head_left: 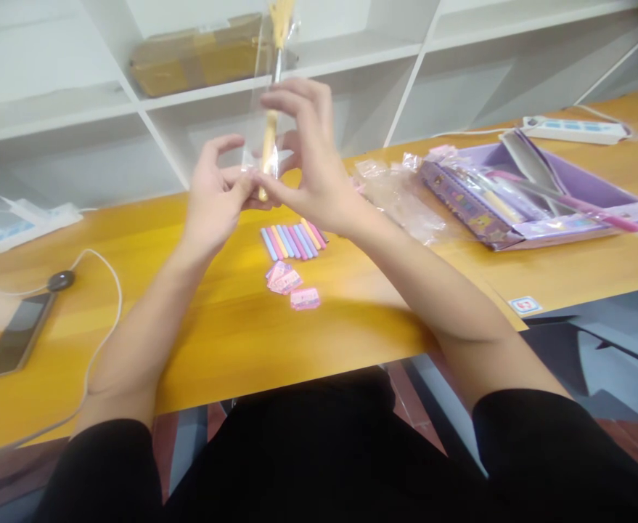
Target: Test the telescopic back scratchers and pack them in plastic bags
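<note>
In front of me, above the table, I hold up a yellow pen [269, 138] in a clear plastic sleeve. It stands nearly upright, its pale yellow top reaching the upper edge of the view. My left hand [218, 185] pinches the lower end of the sleeve with thumb and fingers. At the same end, the thumb of my right hand [313, 156] presses in, while its other fingers curve up behind and beside the pen. Below my hands lies a row of pink, blue, purple and yellow sticks [294, 241]. Small pink cards [283, 278] are in a loose pile nearer me, with a single pink card [304, 298] beside it.
A purple box [471, 207] holding packaged pens stands at the right, near crumpled clear plastic wrappers [400, 200]. At left are a phone [17, 335], a white cable [112, 319] and a power strip [33, 225]. White shelves with a brown package [199, 54] rise behind.
</note>
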Demonstrator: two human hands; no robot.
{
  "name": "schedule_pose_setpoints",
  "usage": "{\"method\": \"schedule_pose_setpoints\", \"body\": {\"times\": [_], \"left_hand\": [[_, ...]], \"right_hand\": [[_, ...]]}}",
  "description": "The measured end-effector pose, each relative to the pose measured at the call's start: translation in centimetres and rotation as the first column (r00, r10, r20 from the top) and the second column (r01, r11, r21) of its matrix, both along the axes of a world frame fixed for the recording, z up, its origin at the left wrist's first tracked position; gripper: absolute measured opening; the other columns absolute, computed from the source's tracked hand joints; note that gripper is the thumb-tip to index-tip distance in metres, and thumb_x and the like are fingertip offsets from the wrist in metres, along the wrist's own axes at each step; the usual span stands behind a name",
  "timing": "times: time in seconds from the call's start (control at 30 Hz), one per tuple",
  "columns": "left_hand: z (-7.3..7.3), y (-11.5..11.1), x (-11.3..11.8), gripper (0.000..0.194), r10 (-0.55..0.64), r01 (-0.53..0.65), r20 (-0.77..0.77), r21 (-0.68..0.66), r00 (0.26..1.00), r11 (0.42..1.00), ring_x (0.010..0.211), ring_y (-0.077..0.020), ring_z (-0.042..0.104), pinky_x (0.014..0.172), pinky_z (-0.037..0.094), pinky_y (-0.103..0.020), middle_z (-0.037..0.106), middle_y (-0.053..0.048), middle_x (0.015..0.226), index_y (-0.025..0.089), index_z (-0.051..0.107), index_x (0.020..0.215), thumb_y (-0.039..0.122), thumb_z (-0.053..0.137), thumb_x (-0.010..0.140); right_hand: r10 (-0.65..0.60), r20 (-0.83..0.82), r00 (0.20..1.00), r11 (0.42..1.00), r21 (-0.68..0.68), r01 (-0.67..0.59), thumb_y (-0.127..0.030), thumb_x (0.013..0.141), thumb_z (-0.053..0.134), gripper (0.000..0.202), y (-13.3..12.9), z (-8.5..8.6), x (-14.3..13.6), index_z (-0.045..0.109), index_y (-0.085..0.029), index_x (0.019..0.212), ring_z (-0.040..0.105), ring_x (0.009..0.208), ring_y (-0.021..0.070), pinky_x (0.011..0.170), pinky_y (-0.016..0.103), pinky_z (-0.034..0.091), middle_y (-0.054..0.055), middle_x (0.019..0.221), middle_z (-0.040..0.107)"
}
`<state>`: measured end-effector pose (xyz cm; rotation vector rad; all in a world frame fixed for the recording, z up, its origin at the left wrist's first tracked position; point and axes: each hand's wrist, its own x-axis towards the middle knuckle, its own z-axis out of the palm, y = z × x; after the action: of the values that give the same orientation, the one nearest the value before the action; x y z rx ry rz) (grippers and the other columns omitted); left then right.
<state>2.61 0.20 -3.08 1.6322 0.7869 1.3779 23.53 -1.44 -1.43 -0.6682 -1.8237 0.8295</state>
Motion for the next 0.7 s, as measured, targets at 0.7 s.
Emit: {"method": "schedule_pose_setpoints", "body": {"times": [0.7], "left_hand": [[-1.9, 2.3, -0.1, 0.043, 0.014, -0.04, 0.143, 0.183, 0.99, 0.982, 0.104, -0.0273, 0.083, 0.096, 0.067, -0.045, 0.071, 0.001, 0.088, 0.028, 0.063, 0.112, 0.056, 0.094, 0.103]], "right_hand": [[-0.287, 0.306, 0.908, 0.942, 0.263, 0.209, -0.055, 0.115, 0.079, 0.039, -0.3, 0.4, -0.1, 0.058, -0.023, 0.109, 0.067, 0.093, 0.0209, 0.089, 0.032, 0.053, 0.001, 0.093, 0.065]]}}
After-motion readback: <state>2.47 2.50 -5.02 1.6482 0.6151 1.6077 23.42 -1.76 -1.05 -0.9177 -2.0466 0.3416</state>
